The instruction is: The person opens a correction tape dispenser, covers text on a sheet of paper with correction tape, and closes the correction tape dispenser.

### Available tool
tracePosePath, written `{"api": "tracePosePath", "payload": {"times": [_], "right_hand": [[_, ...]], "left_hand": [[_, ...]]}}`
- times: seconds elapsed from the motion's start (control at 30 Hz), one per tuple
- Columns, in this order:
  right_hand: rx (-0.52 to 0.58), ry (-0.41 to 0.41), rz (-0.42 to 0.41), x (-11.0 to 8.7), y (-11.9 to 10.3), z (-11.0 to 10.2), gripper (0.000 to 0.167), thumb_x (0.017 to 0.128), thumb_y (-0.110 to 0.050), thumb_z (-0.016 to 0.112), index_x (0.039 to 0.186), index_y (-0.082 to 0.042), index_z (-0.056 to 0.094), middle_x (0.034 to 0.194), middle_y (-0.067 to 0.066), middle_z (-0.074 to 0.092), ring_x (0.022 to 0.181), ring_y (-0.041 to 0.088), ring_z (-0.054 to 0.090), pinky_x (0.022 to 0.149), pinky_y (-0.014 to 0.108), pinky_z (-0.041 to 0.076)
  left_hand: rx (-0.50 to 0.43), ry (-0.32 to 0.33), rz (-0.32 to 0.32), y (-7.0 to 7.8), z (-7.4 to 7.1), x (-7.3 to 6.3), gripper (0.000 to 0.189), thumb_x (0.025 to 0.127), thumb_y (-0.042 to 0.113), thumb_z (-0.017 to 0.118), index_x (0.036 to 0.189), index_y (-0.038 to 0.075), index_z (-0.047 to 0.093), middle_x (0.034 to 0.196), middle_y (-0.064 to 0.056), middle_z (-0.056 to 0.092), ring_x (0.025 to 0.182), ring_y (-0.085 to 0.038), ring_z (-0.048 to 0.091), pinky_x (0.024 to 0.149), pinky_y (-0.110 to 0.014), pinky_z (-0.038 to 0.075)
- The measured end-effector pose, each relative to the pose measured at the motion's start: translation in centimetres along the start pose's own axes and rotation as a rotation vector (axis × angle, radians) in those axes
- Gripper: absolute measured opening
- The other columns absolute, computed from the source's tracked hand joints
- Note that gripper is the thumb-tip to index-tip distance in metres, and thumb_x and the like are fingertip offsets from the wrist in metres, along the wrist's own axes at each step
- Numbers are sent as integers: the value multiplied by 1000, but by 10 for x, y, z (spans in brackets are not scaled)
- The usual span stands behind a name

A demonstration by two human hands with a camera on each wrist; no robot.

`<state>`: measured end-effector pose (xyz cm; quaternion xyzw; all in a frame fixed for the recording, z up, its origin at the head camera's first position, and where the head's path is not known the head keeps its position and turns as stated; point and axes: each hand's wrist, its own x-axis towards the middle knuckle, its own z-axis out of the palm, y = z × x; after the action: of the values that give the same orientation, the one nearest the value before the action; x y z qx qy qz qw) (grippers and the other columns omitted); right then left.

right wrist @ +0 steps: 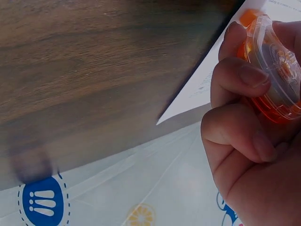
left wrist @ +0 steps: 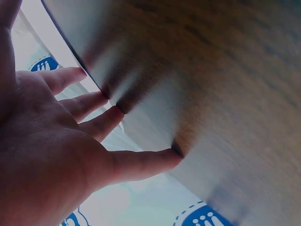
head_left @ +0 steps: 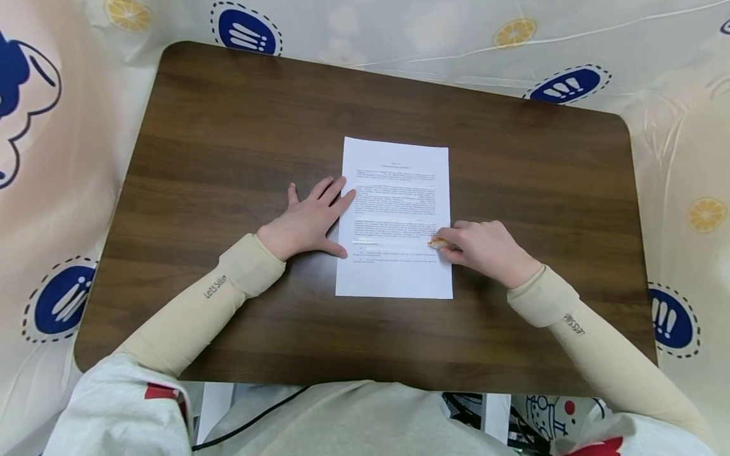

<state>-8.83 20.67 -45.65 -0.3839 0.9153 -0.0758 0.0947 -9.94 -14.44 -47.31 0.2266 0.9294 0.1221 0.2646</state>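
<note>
A printed sheet of paper (head_left: 393, 278) lies on the brown table. My left hand (head_left: 308, 223) is spread out at its left edge, with some fingertips and the thumb resting on the sheet. In the left wrist view the fingers (left wrist: 141, 164) are straight and apart. At the sheet's lower right, my right hand (head_left: 492, 251) grips a correction tape (right wrist: 270, 66) with a clear and orange case. Its tip (head_left: 436, 242) is at the lower lines of print, near the right margin; the head view hides most of the case behind the fingers.
The brown wooden table (head_left: 239, 126) extends around the sheet on all sides. A white patterned sheet (head_left: 388, 31) with blue emblems and lemon slices hangs or lies beyond its edges. Below the front edge runs a black cable (head_left: 256, 418).
</note>
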Motion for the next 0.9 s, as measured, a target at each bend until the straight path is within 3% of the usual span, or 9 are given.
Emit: {"api": "tracePosePath", "payload": {"times": [0.17,0.6,0.9], "right_hand": [[1,-22,17,-3,2,-1,14,92,-14,75,105,-14,77,65,-1,51,51,12,40,44,28,29],[-21,16,35,-11,7,-1,17,90,-13,78,106,-16,77,66,-1,54,53,13,45,44,30,34],[-13,30,-8,-11,7,-1,13,90,-13,76,103,-13,76,65,-1,52,51,11,40,44,28,30]], "left_hand": [[6,1,-2,-1,0,1,124,78,63,85,169,15,15,175,-13,2,160,-39,0,107,-86,5],[4,-4,-13,0,-2,-2,124,78,62,85,169,15,15,175,-13,2,160,-39,0,107,-86,5],[10,-8,-6,1,0,0,123,79,63,84,169,15,14,176,-13,1,160,-39,-1,107,-87,5]]}}
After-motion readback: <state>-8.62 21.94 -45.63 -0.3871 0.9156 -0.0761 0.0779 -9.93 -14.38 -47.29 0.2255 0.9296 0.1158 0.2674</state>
